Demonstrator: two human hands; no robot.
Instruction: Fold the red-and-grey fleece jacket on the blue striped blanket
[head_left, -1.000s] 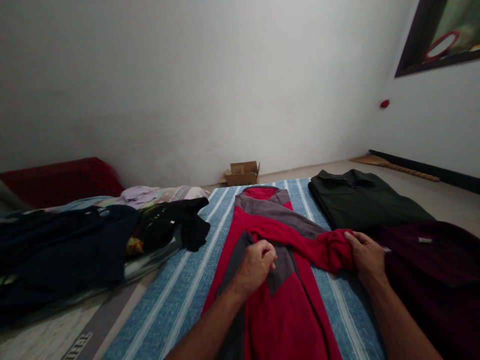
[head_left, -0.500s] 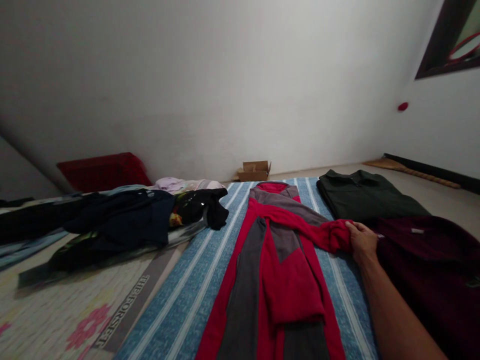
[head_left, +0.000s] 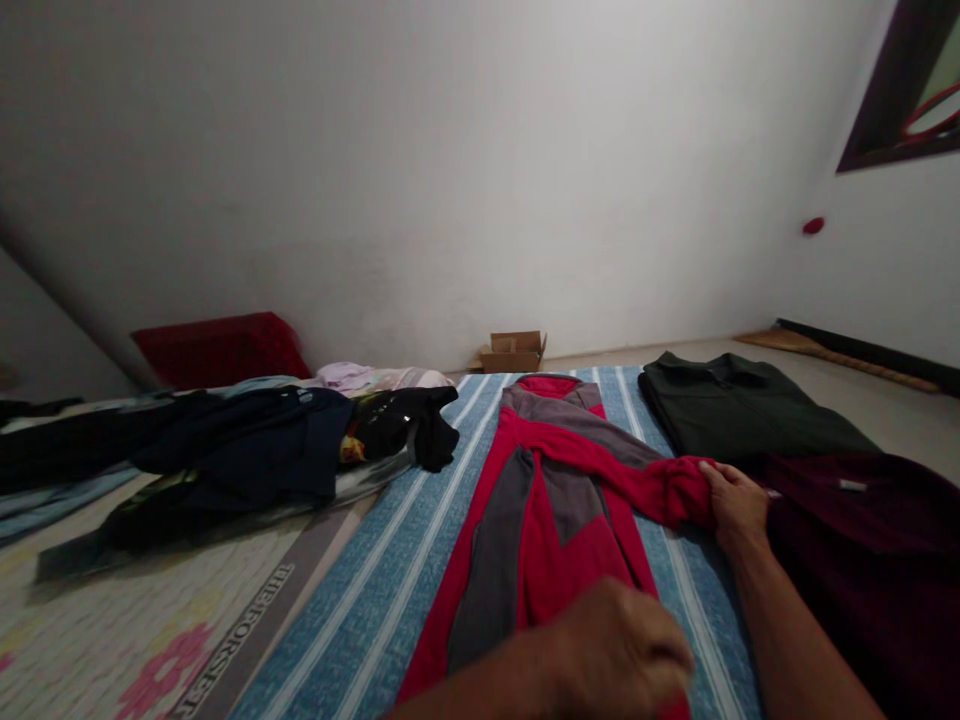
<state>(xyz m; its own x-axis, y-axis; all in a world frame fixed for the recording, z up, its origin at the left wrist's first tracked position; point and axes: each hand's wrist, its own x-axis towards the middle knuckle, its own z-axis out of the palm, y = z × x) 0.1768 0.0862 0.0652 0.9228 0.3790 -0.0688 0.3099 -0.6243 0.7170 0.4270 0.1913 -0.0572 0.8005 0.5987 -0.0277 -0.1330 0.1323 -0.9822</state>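
Observation:
A red and grey jacket (head_left: 495, 560) lies lengthwise on a blue striped mat, its collar towards the wall. My right hand (head_left: 737, 500) pinches the bunched red sleeve (head_left: 652, 482) at its end, holding it out to the right. Over the lower part of the jacket is my left hand (head_left: 622, 640), its fingers bent but smeared by motion, so whether it touches the cloth or holds anything cannot be told. Just beyond my right hand lie a folded dark green garment (head_left: 750, 400) and a maroon garment (head_left: 862, 560).
The blue striped mat (head_left: 375, 560) runs towards the wall. Left of it, dark clothes (head_left: 247, 440) lie heaped on a flowered mat (head_left: 97, 630). A small cardboard box (head_left: 512, 352) and a dark red box-like object (head_left: 221, 350) are by the wall.
My left hand has come into view from below, over the lower jacket. My right hand keeps its hold on the sleeve, and the view has shifted slightly.

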